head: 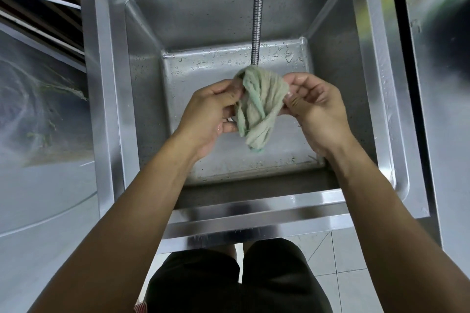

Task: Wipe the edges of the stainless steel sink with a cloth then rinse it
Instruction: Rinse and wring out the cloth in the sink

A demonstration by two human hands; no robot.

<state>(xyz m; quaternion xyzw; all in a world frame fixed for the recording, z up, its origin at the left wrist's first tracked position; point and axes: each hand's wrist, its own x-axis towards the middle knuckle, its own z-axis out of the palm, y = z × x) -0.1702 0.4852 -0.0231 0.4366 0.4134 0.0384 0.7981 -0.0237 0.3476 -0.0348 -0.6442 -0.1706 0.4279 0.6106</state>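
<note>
Head view: both my hands, left (208,109) and right (315,107), pinch the limp, wet cloth (259,107) by its upper edges over the sink (256,206).

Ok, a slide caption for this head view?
Both hands, left hand and right hand, hold a bunched green cloth under the hose over the sink.

Cloth (259,107): a pale green-grey, damp, rumpled rag, twisted into loose folds, hanging with its lower end pointing down and its upper edge spread between the two hands; left hand (208,112) pinches its left edge, right hand (314,104) pinches its right edge. Sink (112,99): a deep, square stainless steel basin with a broad flat rim, lying directly beneath both hands; water droplets bead on its floor beyond the hands, and its near rim runs under the forearms. The cloth hangs above the basin floor.
</note>
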